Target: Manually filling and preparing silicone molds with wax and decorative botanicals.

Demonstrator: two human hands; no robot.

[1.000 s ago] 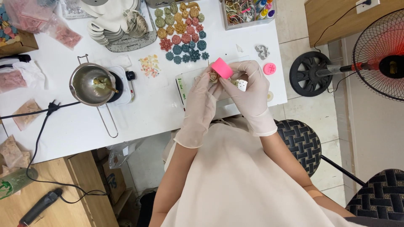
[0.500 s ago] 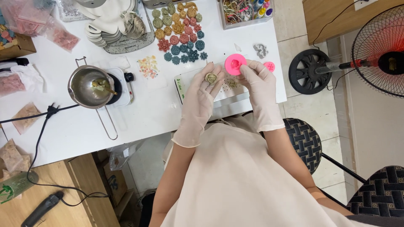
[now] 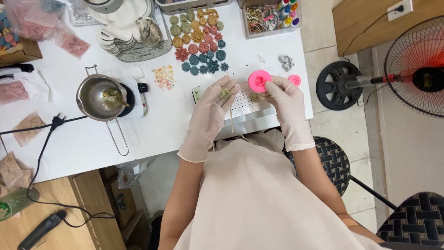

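Both my hands wear thin pale gloves over a white table (image 3: 152, 134). My left hand (image 3: 215, 104) pinches a small olive-green flower-shaped piece (image 3: 225, 93) and a thin wooden stick (image 3: 231, 119) that hangs down from it. My right hand (image 3: 284, 95) holds a round pink mould (image 3: 259, 80) by its edge, cavity facing up. Under the hands lies a white perforated board (image 3: 240, 103) with another olive piece (image 3: 254, 97) on it. A second small pink mould (image 3: 294, 80) rests by my right hand.
A metal pot (image 3: 98, 97) with a long handle sits on a small white burner (image 3: 136, 98) at left. Rows of coloured flower pieces (image 3: 200, 46) lie at the table's far side, beside white moulds (image 3: 125, 28) and a box of tubes (image 3: 270, 16). A fan (image 3: 416, 69) stands at right.
My hands have moved apart: the pink mould was lifted off and turned cavity-up in my right hand, and the olive flower piece has come out into my left hand.
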